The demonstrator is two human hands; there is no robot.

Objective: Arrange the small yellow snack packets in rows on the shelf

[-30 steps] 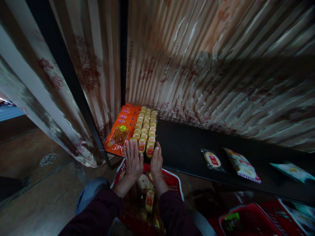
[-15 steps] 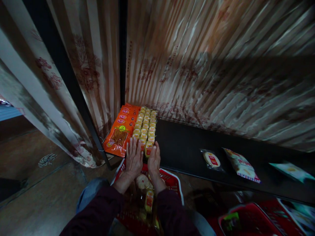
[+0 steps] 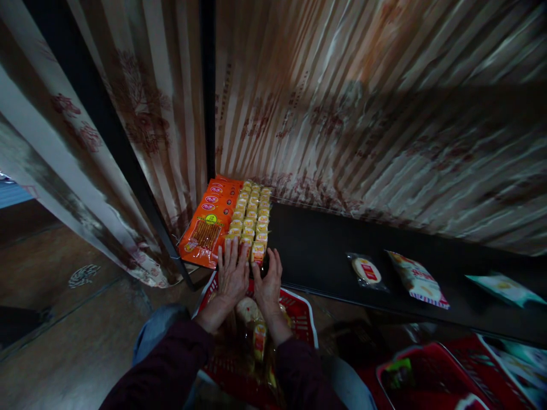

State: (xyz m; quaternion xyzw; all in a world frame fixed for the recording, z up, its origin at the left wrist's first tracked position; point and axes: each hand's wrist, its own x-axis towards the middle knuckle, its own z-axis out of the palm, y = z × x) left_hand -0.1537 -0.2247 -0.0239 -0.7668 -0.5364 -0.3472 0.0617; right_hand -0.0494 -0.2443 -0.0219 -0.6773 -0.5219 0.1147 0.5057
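Several small yellow packs stand in rows at the left end of a black shelf. My left hand lies flat against the front of these rows, its fingers stretched out. At their front right corner is my right hand, with its fingers apart and thumb near the front pack. Left of the rows lie overlapping orange snack bags. Below my wrists is a red basket holding a yellow pack and other wrapped items.
Farther right on the shelf lie a round wrapped item, a white-and-red bag and a green-white packet. More red baskets stand at lower right. A black post and curtains rise behind.
My right hand has opened, its fingers spreading away from the thumb. My left hand stays at the front of the rows. The view has shifted slightly.
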